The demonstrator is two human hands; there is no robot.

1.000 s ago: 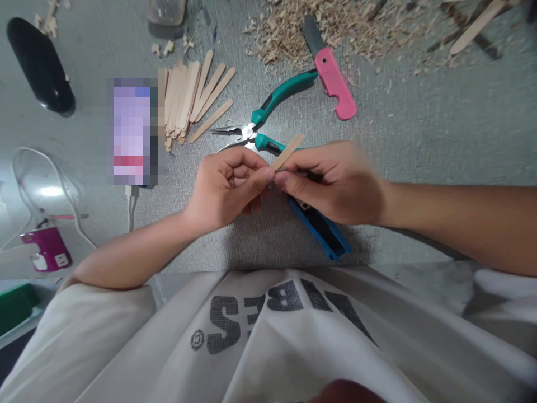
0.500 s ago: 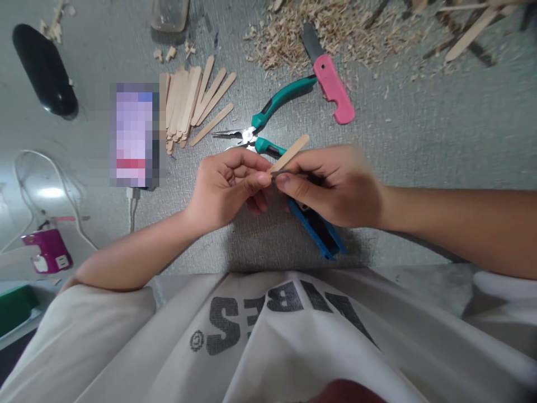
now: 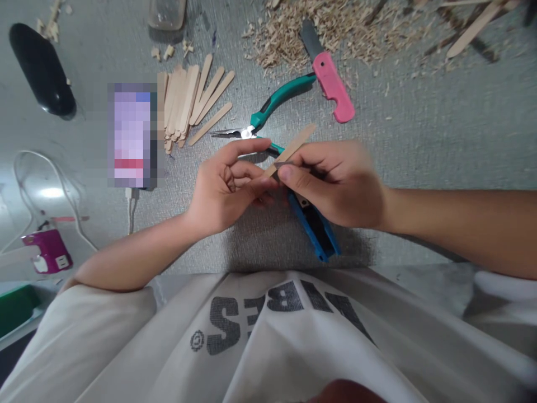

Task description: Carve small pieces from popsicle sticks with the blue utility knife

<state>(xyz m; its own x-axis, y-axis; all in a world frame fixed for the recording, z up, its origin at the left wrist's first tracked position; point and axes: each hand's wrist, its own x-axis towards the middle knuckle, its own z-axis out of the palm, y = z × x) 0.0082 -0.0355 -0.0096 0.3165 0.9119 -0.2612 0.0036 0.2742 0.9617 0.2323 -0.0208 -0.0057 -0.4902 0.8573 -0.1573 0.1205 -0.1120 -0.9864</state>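
Note:
My left hand (image 3: 235, 187) pinches the lower end of a flat wooden craft stick (image 3: 298, 141), its index finger lifted and stretched out above. The stick slants up to the right. My right hand (image 3: 335, 184) is closed round a blue-handled knife (image 3: 321, 232), whose open, dark-channelled handle hangs below the fingers. A small dark blade tip shows by the right thumb, against the stick near the left fingertips. Most of the knife is hidden by the right hand. Just behind the hands lie teal-handled needle-nose pliers (image 3: 279, 98), partly covered by the stick and fingers.
A pink folding knife (image 3: 335, 89) touches the pliers' handle, beside a heap of wood shavings (image 3: 289, 39). Several craft sticks (image 3: 180, 106) lie left of the pliers, next to a blurred phone (image 3: 130, 134) on a cable. A black case (image 3: 42, 70) and purple charger (image 3: 50, 250) sit farther left.
The craft stick has turned a little steeper and its far end has moved up. My left index finger has straightened away from it. The blue knife handle has shifted slightly left.

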